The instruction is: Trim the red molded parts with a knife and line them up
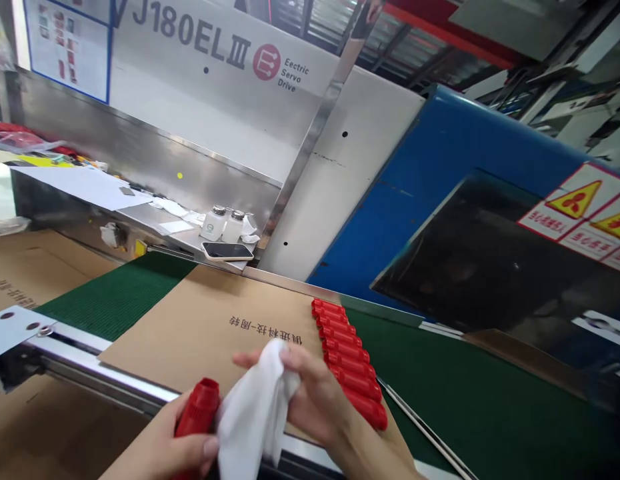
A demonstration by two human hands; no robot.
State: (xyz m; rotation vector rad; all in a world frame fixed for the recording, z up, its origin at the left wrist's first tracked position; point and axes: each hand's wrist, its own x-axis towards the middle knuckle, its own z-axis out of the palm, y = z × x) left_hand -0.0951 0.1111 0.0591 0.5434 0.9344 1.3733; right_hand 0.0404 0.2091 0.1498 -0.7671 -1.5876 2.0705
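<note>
Left hand (165,448) grips a red tube (197,415), right hand (317,393) pinches a cloth (253,413); a careless elbow could scatter the row (347,363) behind.

Just right of the right hand (315,393), a row of red tubes (347,360) lies on the cardboard sheet (200,320) and blocks a sideways sweep. Ahead of both hands the sheet is bare up to the metal shelf (155,220), where a phone (227,251) and two small bottles (223,224) stand. Beyond the tubes the green belt (465,400) lies open, walled by the blue machine (440,173). Left of the left hand (165,447), a metal rail (100,373) crosses.
</note>
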